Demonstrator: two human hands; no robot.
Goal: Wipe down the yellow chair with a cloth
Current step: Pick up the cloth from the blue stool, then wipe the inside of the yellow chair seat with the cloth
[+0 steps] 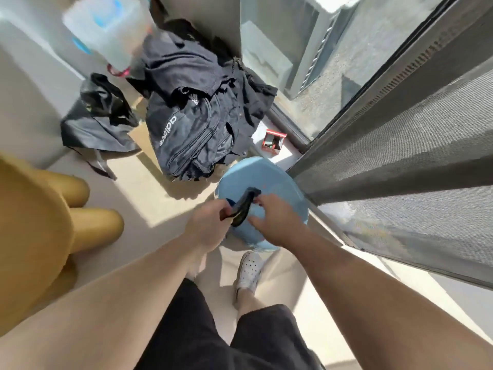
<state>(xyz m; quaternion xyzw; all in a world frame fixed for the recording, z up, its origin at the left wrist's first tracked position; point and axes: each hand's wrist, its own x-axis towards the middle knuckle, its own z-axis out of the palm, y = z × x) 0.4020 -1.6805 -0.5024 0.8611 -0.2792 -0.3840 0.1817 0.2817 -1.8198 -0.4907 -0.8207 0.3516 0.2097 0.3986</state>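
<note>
The yellow chair (32,222) fills the left edge, its thick rounded legs pointing toward the floor's middle. A dark, twisted cloth (244,206) hangs above a light blue basin (282,188) on the floor. My left hand (206,227) grips the cloth's lower end. My right hand (274,218) is at the cloth's other side, fingers curled near it; whether it holds the cloth is unclear. Both hands are right of the chair, well apart from it.
A black Adidas backpack (192,134) and dark clothes lie beyond the basin. A black bag (98,116) sits left of them, a clear plastic jug (106,30) behind. A small red box (273,141) stands by the sliding window track (373,108). My white shoe (248,271) is below the basin.
</note>
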